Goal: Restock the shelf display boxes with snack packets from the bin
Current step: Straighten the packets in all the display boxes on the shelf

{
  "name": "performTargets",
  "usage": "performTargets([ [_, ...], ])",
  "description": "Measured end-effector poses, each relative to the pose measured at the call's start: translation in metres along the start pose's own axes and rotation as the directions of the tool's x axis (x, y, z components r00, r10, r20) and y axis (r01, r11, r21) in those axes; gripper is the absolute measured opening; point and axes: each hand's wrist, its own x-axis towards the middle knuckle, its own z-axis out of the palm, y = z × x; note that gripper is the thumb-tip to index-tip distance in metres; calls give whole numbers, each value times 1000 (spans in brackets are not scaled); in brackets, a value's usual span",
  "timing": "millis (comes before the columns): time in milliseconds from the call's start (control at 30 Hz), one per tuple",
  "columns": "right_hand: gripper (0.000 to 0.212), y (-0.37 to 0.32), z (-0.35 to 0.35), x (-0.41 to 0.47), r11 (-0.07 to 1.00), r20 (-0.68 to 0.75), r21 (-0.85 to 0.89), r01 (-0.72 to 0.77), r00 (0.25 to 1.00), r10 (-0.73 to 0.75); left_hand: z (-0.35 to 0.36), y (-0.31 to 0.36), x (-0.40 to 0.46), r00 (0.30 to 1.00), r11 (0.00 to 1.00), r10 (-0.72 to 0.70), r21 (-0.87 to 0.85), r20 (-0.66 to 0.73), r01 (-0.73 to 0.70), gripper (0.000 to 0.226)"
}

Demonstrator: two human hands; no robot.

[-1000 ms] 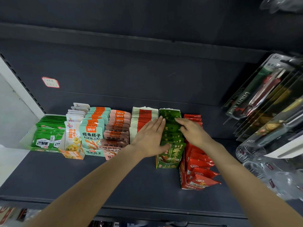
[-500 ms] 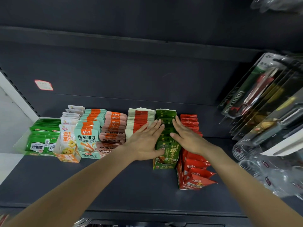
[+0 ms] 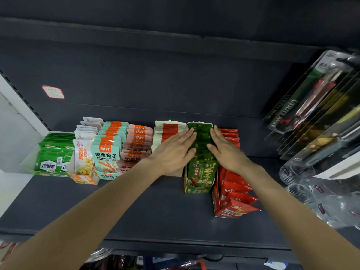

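Left hand (image 3: 173, 152), right hand (image 3: 227, 151): fingers flat, squaring green foil packets (image 3: 202, 141) | risk: uneven pressure tips narrow green cardboard box (image 3: 198, 182) against red packets (image 3: 236, 190)

A dark shelf (image 3: 136, 207) carried a row of snack display boxes near its back edge: green box (image 3: 198, 189), red box (image 3: 228, 214), orange box (image 3: 85, 179).

The dark shelf (image 3: 155, 207) carries 7 rows of snack packets in display boxes: 2 green rows (image 3: 55, 152) (image 3: 200, 152), 1 yellow-and-white (image 3: 83, 152), 1 teal (image 3: 109, 151), 1 pink (image 3: 137, 145), 1 cream-and-red (image 3: 167, 129), 1 red (image 3: 233, 184). 2 hands (image 3: 173, 151) (image 3: 226, 151) are in view. Roughly 5 blister packs (image 3: 311, 106) hang at right, overlapping too much to count surely.
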Motion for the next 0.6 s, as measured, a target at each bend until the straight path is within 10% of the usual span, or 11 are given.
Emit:
performTargets([
  [600,70,6,2,6,998,66,68,17,998,-22,10,-1,21,997,992,-75,-98,22,76,61],
])
